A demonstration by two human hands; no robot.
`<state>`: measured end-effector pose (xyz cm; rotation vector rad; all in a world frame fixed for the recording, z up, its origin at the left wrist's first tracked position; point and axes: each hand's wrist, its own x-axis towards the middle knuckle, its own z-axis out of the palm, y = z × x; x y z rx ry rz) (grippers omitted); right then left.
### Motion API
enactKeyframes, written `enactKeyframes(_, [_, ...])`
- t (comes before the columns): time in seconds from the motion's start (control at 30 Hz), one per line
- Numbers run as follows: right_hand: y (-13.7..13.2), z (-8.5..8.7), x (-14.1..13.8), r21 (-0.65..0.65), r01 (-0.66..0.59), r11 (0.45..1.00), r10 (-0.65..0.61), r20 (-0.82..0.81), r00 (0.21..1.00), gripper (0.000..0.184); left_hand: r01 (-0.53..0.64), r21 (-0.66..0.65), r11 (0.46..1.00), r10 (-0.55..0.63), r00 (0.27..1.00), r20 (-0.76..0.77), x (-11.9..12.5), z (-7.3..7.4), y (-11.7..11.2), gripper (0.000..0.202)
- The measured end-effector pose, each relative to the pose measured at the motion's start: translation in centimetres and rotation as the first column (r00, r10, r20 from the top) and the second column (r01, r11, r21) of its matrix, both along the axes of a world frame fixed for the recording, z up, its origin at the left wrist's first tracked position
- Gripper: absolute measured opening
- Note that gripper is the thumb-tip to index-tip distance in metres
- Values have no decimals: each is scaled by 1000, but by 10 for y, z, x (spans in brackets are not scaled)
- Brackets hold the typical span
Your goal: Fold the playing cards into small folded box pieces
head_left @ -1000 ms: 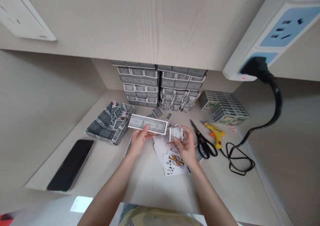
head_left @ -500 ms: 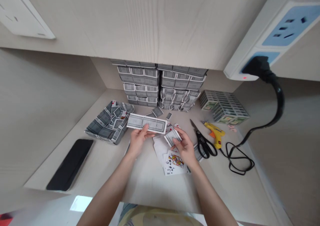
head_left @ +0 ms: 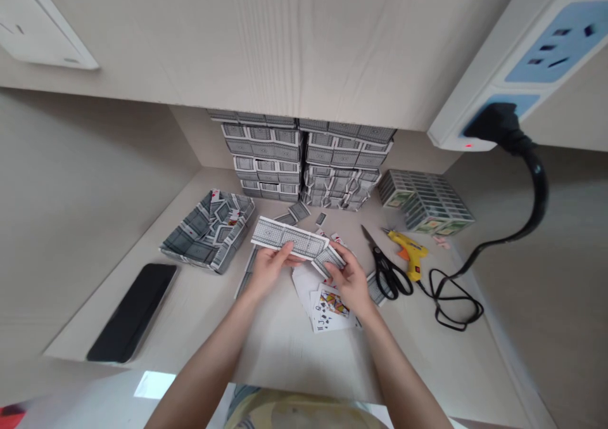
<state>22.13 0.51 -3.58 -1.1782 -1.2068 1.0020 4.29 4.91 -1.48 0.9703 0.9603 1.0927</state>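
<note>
A long strip of joined playing cards (head_left: pixel 297 239), grey patterned backs up, is pinched between the thumb and fingers of my left hand (head_left: pixel 270 269). My right hand (head_left: pixel 350 274) grips a folded playing card (head_left: pixel 327 263), its patterned side showing. The strip's right end meets the folded card; whether they are fixed together I cannot tell. Below lie loose playing cards (head_left: pixel 332 312), some face up with a queen and a jack. Small card pieces (head_left: pixel 298 211) are scattered behind the strip. Another patterned strip (head_left: pixel 246 277) lies partly hidden under my left wrist.
A box made of cards (head_left: pixel 190 248) holds card pieces at left, by a black phone (head_left: pixel 133 313). Card-built blocks (head_left: pixel 268 172) stack at the back. Scissors (head_left: pixel 387 270), a yellow glue gun (head_left: pixel 409 255), its cord (head_left: pixel 451 318) and packed card decks (head_left: pixel 427 201) are right.
My left hand has moved right and slightly down, bringing the card strip up against the folded card. My right hand has stayed nearly in place.
</note>
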Motion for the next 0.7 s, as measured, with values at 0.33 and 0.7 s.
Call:
enactKeyframes(0.33, [-1,6,-1,218,72,973,-146,346,927,63,23,-20,1000,-24,999,-47,3,0,-2,34])
enactKeyframes(0.7, [-1,17,3,281,33,959,-154,422,893,53,47,-52,998,-48,999,-23,0,-1,-1,34])
